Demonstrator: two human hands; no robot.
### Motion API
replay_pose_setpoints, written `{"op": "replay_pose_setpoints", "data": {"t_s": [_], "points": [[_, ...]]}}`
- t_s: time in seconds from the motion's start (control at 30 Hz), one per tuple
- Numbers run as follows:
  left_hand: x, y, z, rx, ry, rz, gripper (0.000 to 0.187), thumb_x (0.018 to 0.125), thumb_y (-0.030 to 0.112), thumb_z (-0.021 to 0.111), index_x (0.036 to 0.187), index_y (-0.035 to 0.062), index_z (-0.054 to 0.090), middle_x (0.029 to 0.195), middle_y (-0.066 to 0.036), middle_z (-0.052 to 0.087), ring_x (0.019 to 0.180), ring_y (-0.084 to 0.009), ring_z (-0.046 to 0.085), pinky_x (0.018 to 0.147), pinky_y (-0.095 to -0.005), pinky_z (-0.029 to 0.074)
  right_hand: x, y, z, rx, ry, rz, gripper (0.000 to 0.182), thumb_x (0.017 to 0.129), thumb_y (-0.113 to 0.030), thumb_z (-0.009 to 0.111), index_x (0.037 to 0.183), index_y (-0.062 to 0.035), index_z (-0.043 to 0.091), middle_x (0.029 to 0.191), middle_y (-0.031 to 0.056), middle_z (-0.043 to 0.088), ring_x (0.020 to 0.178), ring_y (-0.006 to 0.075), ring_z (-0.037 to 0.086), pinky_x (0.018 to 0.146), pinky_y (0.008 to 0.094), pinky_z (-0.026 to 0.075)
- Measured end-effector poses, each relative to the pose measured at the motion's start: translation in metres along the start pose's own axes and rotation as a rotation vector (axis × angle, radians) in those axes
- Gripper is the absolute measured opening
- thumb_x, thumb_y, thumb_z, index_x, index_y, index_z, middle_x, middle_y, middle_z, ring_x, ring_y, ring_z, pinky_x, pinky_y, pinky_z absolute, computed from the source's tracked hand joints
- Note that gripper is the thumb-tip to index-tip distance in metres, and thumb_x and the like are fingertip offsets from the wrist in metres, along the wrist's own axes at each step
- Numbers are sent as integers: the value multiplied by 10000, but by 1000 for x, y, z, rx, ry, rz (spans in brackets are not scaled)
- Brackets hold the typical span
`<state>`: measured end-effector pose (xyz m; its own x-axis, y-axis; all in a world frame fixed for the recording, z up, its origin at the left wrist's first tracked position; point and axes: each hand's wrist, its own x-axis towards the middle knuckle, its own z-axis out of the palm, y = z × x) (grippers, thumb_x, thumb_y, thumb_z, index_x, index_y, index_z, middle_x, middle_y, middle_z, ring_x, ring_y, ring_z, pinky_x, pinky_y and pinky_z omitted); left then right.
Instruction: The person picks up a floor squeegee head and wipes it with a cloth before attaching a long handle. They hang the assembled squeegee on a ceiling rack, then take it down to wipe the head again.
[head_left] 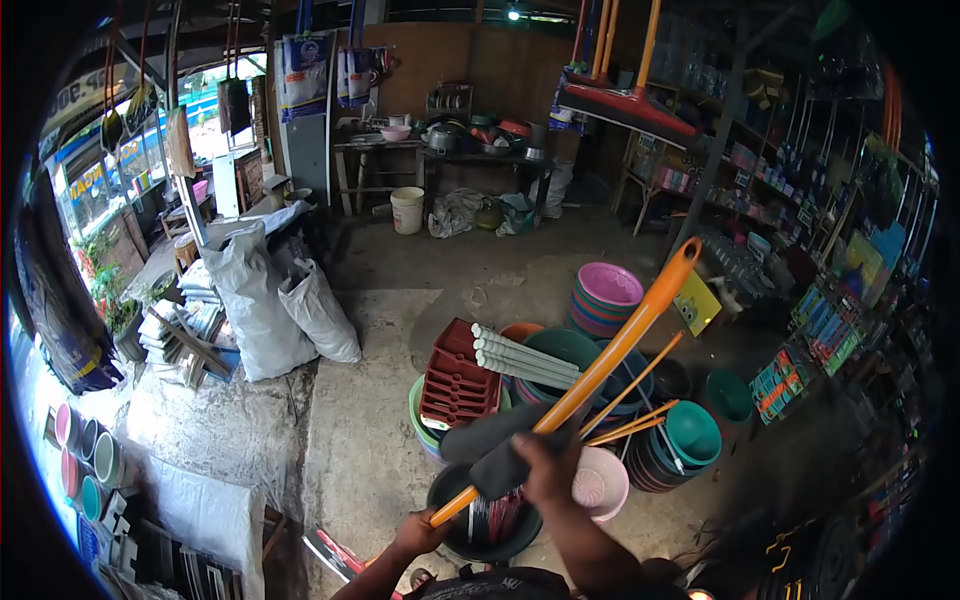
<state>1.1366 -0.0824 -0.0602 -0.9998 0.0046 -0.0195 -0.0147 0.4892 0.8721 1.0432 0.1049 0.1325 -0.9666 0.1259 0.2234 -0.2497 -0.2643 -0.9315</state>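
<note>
A long orange pole (610, 360) slants across the view, its rounded end up at the right. My left hand (420, 532) is closed around its lower part. My right hand (548, 470) is closed on a dark grey pad or cloth (500, 467) lying against the pole; motion blurs it. Below my left hand, a red squeegee head (340, 555) shows beside my forearm, apparently on the same pole. Under the pole stands a dark tub (455, 540) holding red and black items. A pale pink basin (602, 482) sits right of my right hand.
Stacked basins (694, 435), a dark red rack (460, 380) and white rods (525, 358) stand ahead. White sacks (255, 305) lean at left. Red squeegees (630, 105) hang overhead. Shelves of goods (770, 180) line the right; a table with pots (480, 155) is at the back.
</note>
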Motion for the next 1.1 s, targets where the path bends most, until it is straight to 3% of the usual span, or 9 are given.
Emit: {"op": "replay_pose_setpoints", "data": {"t_s": [0.1,0.3,0.5,0.57,0.67,0.8,0.87,1.0,1.1], "points": [[-6,-2,-6,-9,-37,-75,323,826,349,664,774,38,592,614,-120,583,566,-192,586,562,-332,461,27,-51,-4,353,82,91,526,684,-43,701,1152,-10,463,923,56,584,839,153,591,784,287,479],[6,-9,3,-18,-37,-84,373,819,412,656,804,42,610,627,-106,597,573,-171,576,575,-335,462,5,-8,1,181,37,31,420,679,12,664,1071,-47,526,899,47,587,821,163,604,749,290,495],[-5,-24,1,-20,-184,-310,378,805,421,671,834,44,662,617,-90,599,586,-121,547,601,-313,464,49,-57,-26,290,108,-65,453,689,18,636,1122,-44,519,948,61,604,835,185,609,793,305,490],[-6,-28,-5,54,-354,-339,414,799,472,651,959,91,685,791,-174,665,778,-261,668,715,-337,495,60,-58,-47,442,156,-148,428,706,25,621,1120,-36,536,940,69,613,839,202,617,798,318,495],[-11,-69,-5,-10,-259,-260,387,798,433,664,928,69,682,772,-159,664,730,-218,663,690,-332,496,66,-56,-69,508,149,-114,256,760,-46,596,1014,-23,579,892,60,626,826,183,622,782,334,498],[-7,-58,-29,44,-150,-288,327,805,369,675,871,48,671,703,-167,635,651,-158,618,630,-339,479,46,43,-82,262,374,173,291,736,-48,691,1009,-41,590,935,62,632,854,183,612,786,320,488],[-3,-60,-33,-5,-63,-251,293,815,322,676,832,30,659,633,-136,602,596,-116,555,589,-327,461,19,94,-80,-179,188,110,284,738,-85,711,990,-42,589,925,58,628,860,171,602,773,296,474],[15,-26,-57,-124,49,-272,302,832,230,669,646,14,571,524,30,421,533,-50,391,490,-278,375,-23,248,-120,-372,143,272,364,717,-175,751,999,-28,574,920,73,612,851,204,589,791,310,459],[24,-9,-66,-144,124,-244,374,826,220,675,569,38,473,503,22,395,508,-62,363,466,-292,348,-41,285,-130,-577,95,282,453,704,-198,766,1057,-22,544,957,80,589,867,208,575,814,320,452]]}}
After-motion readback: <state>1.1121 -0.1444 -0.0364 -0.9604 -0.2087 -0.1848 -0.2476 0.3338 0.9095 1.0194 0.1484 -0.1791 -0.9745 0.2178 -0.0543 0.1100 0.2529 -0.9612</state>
